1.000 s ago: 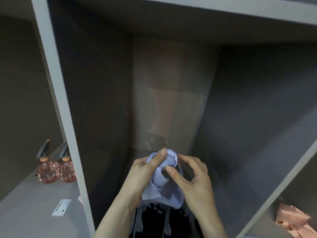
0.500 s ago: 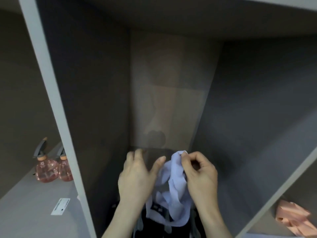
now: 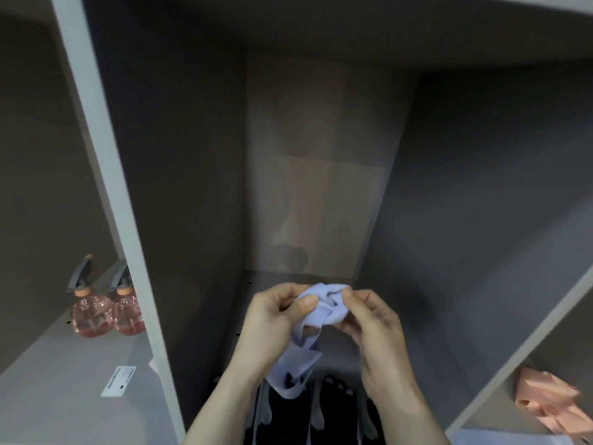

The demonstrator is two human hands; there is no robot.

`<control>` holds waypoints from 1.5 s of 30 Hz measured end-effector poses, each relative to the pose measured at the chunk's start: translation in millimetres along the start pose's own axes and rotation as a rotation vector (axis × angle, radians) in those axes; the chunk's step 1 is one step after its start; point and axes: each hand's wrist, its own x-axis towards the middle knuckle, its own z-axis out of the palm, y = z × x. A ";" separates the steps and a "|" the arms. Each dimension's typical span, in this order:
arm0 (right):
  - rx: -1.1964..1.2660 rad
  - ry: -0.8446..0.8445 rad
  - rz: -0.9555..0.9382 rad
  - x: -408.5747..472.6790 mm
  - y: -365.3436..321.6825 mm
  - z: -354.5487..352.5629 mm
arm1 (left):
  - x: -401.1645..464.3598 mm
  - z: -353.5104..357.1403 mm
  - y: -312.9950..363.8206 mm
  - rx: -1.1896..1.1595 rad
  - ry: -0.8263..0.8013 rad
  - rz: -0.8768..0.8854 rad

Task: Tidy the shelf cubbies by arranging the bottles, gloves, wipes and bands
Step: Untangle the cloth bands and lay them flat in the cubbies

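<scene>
Inside the middle cubby, both hands hold a lavender band — a soft, flat strip of stretchy-looking fabric, bunched into a loose knot-like wad at the top. The left hand pinches one side of the wad between thumb and curled fingers; the right hand pinches the other side with its fingertips, the remaining fingers curled. From the wad a flat tail of the same band hangs down, looping open near its lower end, which carries small dark markings.

Below the hands, on the cubby floor near its front edge, lie dark gloves with grey fingers, matte and limp; how many there are cannot be told.

Beyond the pale divider, the left cubby holds two spray bottles of clear pink plastic, rounded in the body, with orange collars and grey triggers — they stand upright, touching one another. A white label lies flat on that shelf, nearer the front.

At the lower right, another cubby holds a crumpled heap of peach bands, blurred, with a pale flat sheet just in front.
</scene>
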 end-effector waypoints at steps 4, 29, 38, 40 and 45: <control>0.135 -0.026 0.100 -5.0 1.1 1.0 | -0.6 -3.1 -4.9 -0.048 0.005 -0.050; -0.167 0.024 -0.129 -13.6 -0.2 -3.3 | -7.5 -6.0 0.5 0.478 -0.035 0.344; -0.239 0.073 -0.166 -7.5 6.7 -14.7 | -11.2 -5.5 6.5 0.056 -0.075 0.246; -0.245 0.059 -0.170 -7.9 5.4 -14.9 | -13.7 -2.5 7.9 -0.086 -0.036 0.230; -0.286 0.105 -0.152 -6.9 3.2 -22.1 | -11.5 -0.6 10.3 -0.425 0.117 0.027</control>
